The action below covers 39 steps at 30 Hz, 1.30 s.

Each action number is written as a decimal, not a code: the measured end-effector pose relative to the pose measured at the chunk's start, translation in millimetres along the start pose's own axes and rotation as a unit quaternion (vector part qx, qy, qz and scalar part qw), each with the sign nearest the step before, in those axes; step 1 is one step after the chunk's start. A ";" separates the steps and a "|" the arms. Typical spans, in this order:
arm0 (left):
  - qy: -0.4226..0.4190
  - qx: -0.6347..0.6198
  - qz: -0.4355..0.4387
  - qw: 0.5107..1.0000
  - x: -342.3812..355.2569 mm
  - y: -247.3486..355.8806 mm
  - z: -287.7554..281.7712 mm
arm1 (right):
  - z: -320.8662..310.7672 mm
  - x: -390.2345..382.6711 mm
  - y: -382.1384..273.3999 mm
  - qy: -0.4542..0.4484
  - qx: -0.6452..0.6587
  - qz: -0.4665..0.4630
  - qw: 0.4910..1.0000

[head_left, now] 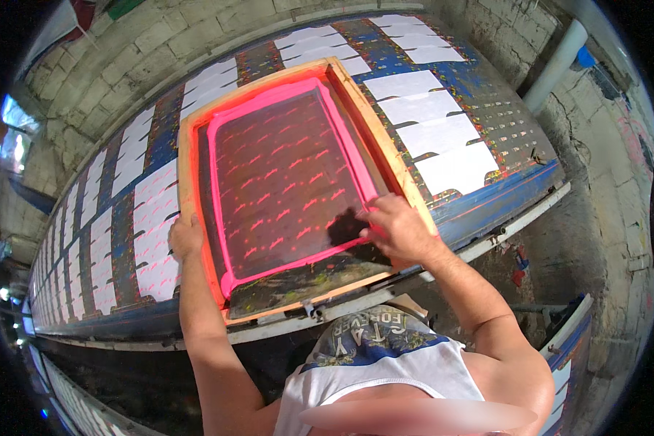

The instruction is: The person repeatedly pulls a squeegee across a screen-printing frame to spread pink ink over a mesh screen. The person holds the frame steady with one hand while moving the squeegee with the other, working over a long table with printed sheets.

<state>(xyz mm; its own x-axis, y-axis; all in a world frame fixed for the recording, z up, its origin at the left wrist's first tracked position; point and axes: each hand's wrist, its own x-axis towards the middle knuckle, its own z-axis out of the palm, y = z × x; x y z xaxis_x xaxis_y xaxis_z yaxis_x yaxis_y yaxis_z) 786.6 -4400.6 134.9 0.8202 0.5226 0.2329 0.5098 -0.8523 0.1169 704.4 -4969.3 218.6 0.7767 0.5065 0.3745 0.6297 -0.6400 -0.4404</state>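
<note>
A wooden-framed printing screen (291,196) lies tilted over the long table, its dark mesh bordered with bright pink ink and marked with rows of small pink motifs. My left hand (187,236) is closed around the frame's left rail, the thumb on top. Over the lower right corner of the frame, my right hand (396,227) has its fingers bent but apart. I see nothing between them, and their shadow falls on the mesh. Whether that hand touches the rail is unclear. A dark, paint-smeared strip (298,287) runs along the near end of the screen.
White cut fabric pieces (454,168) lie in rows on the paint-spotted table (512,131). Those left of the screen carry pink prints (156,225). A metal rail (498,243) edges the table's near side. A grey pipe (556,65) stands by the block wall at right.
</note>
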 end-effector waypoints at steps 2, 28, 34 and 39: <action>0.010 -0.008 -0.016 1.000 1.4 2.0 3.1 | -12.3 1.2 37.4 0.031 -0.057 0.099 0.993; -0.084 -0.192 -0.008 0.978 21.2 -28.2 11.5 | -4.8 45.2 108.2 0.051 -0.059 0.317 0.945; -0.090 -0.358 -0.007 0.929 40.2 -41.4 28.2 | -51.8 61.7 104.3 0.024 -0.086 0.273 0.958; -0.102 -0.409 -0.026 0.907 33.8 12.5 11.7 | -97.8 54.4 150.1 0.004 -0.068 0.310 0.948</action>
<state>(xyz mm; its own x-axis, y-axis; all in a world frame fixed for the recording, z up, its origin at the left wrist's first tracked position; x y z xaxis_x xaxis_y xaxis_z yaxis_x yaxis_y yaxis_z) 823.8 -4393.4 133.0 0.8742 0.4844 0.0334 0.2543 -0.5153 0.8184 839.5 -5094.3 252.7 0.9965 0.0053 0.0838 0.0441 -0.8821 -0.4690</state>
